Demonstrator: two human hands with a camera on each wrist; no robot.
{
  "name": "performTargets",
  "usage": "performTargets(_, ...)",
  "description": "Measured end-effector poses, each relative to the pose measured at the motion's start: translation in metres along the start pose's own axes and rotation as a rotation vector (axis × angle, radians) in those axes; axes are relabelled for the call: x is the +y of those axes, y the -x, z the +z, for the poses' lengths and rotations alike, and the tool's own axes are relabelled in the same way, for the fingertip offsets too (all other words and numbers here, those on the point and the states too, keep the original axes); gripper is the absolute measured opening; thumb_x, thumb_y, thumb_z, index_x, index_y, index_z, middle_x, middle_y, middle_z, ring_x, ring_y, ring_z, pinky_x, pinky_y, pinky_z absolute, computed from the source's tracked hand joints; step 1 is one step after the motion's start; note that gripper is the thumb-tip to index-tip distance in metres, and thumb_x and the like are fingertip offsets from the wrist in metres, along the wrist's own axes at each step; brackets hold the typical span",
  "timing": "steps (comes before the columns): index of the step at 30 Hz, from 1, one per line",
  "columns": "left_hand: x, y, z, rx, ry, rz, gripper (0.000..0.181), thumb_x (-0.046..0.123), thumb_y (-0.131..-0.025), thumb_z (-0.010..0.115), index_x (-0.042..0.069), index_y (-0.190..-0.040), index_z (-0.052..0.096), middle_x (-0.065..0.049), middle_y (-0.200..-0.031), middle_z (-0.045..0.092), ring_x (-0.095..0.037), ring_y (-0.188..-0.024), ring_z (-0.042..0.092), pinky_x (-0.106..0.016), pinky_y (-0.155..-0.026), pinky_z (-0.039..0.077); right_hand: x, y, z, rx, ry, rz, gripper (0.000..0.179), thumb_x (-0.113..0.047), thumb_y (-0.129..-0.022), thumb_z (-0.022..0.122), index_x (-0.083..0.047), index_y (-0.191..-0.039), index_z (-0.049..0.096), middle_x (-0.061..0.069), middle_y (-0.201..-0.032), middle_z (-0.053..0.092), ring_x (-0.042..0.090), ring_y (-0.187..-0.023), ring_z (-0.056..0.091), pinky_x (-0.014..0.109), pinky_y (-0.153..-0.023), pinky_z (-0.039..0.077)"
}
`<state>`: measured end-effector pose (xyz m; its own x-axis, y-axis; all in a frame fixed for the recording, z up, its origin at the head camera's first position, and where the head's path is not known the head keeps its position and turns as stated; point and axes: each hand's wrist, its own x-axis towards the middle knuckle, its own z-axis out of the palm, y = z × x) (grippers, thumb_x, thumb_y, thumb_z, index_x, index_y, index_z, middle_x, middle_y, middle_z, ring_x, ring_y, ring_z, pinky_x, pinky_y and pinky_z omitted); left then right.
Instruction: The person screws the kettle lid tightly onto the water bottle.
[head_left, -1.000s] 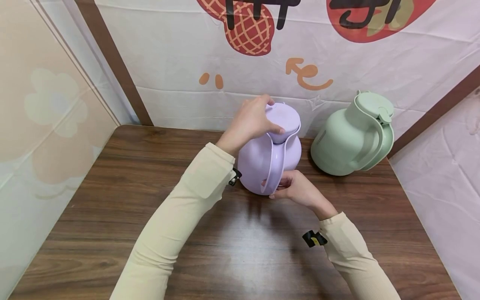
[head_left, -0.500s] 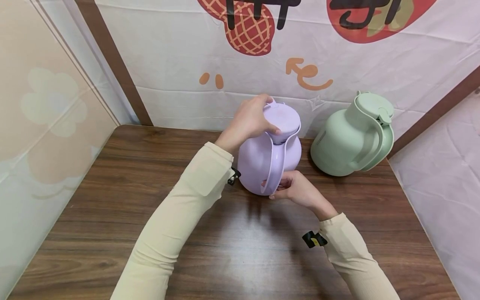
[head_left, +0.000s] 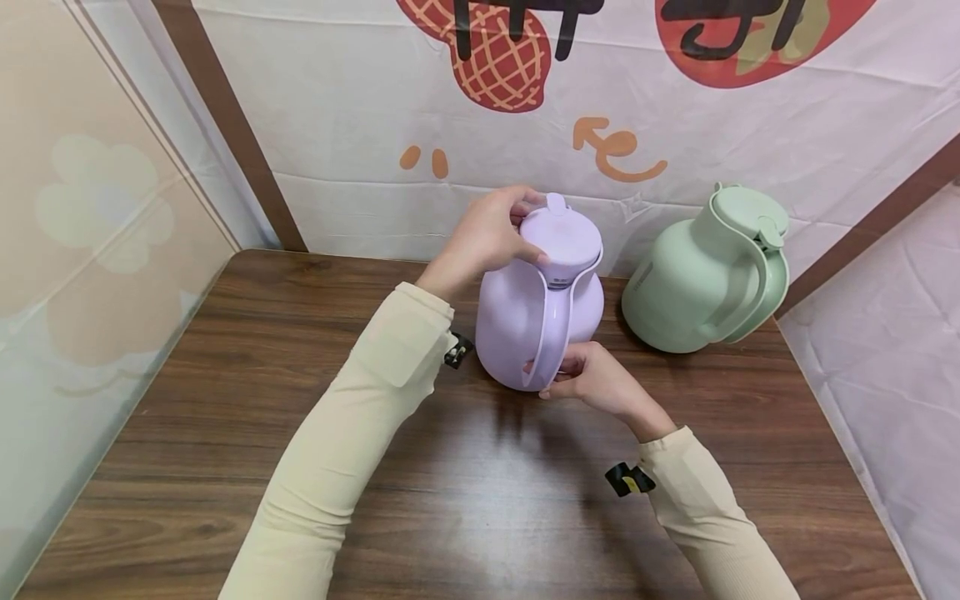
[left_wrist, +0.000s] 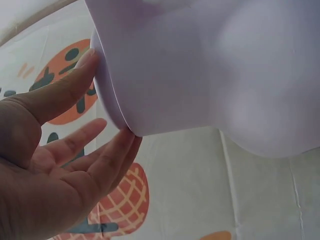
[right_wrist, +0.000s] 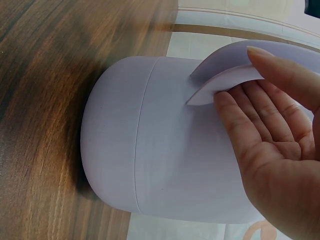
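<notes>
A lilac thermos jug (head_left: pixel 506 321) stands upright at the back of the wooden table. My left hand (head_left: pixel 491 233) holds the jug's round lid (head_left: pixel 562 237) from the left side, thumb at the near edge and fingers at the far edge. In the left wrist view the thumb and fingertips touch the lid's rim (left_wrist: pixel 107 95). A small tab (head_left: pixel 556 203) sticks out at the lid's far side. Low on the jug's handle (head_left: pixel 555 325), my right hand (head_left: pixel 603 379) grips with its fingers through the loop, as the right wrist view also shows.
A green thermos jug (head_left: pixel 682 283) of similar shape stands to the right, near the back corner. Printed cloth walls (head_left: pixel 337 208) border the brown table (head_left: pixel 247 358) at the back and both sides.
The lid has turned and shifted slightly left, so its tab, earlier by my left fingers, now shows clear of them. My left hand has drawn back a little leftward. The right hand stays put.
</notes>
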<state>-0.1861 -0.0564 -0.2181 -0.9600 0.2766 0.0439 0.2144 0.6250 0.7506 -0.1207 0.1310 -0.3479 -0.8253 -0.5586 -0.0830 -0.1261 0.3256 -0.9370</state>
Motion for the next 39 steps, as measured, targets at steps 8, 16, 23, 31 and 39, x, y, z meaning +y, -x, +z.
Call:
performTargets(8,-0.006,0.000,-0.003,-0.006,0.083,0.020,0.060,0.005,-0.067,0.080,0.007,-0.122,0.055,-0.010,-0.118,0.057,-0.017,-0.106,0.055,-0.024,-0.087,0.041,0.001,0.000,0.000,-0.003,-0.007,-0.004,0.033,0.006,-0.072,0.070,0.007,-0.105,0.064,0.016,-0.101,0.066,0.015,-0.091,0.063,0.029,-0.073,0.050)
performTargets(16,-0.007,0.001,-0.003,-0.014,0.072,0.032,0.062,0.005,-0.067,0.079,0.007,-0.124,0.054,-0.010,-0.120,0.057,-0.017,-0.106,0.055,-0.023,-0.087,0.041,0.001,0.000,0.000,-0.006,-0.019,-0.005,0.033,0.008,-0.073,0.069,0.007,-0.105,0.064,0.017,-0.101,0.065,0.015,-0.091,0.063,0.029,-0.073,0.050)
performTargets(23,0.002,0.006,0.001,-0.006,-0.032,0.028,0.066,0.020,-0.070,0.080,0.007,-0.128,0.050,-0.010,-0.121,0.055,-0.018,-0.108,0.051,-0.028,-0.090,0.039,0.002,0.000,0.000,-0.011,-0.022,-0.005,0.032,0.006,-0.073,0.070,0.006,-0.105,0.064,0.015,-0.100,0.066,0.015,-0.090,0.063,0.029,-0.073,0.050)
performTargets(31,0.019,0.009,0.011,0.035,-0.164,-0.024,0.075,0.032,-0.068,0.080,0.011,-0.132,0.046,-0.003,-0.129,0.051,-0.020,-0.116,0.044,-0.031,-0.095,0.033,0.001,-0.001,0.000,-0.016,-0.045,0.012,0.032,0.006,-0.073,0.070,0.005,-0.104,0.065,0.014,-0.101,0.066,0.017,-0.092,0.063,0.031,-0.073,0.050)
performTargets(39,0.021,0.007,0.017,0.080,-0.235,-0.054,0.078,0.038,-0.065,0.081,0.014,-0.131,0.047,-0.001,-0.126,0.053,-0.020,-0.112,0.048,-0.031,-0.091,0.036,0.001,-0.002,0.000,-0.018,-0.057,0.009,0.032,0.008,-0.073,0.069,0.006,-0.104,0.064,0.016,-0.102,0.066,0.017,-0.092,0.063,0.031,-0.074,0.050)
